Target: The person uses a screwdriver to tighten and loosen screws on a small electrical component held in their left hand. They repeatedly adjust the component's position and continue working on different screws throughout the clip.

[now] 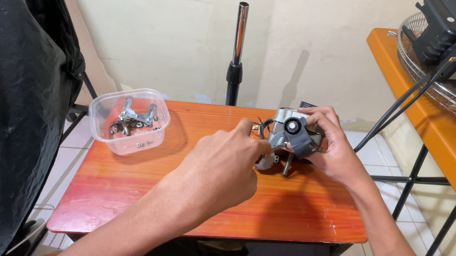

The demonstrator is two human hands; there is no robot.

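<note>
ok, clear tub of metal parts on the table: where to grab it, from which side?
Grip the clear tub by its rim across the two long walls, coming from above. It sits upright and open-topped at the wooden table's left edge; both hands are on the fan motor.

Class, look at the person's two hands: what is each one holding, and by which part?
The right hand grips the grey fan motor by its right side; the left hand pinches something small at its lower left, too hidden to identify.
</note>
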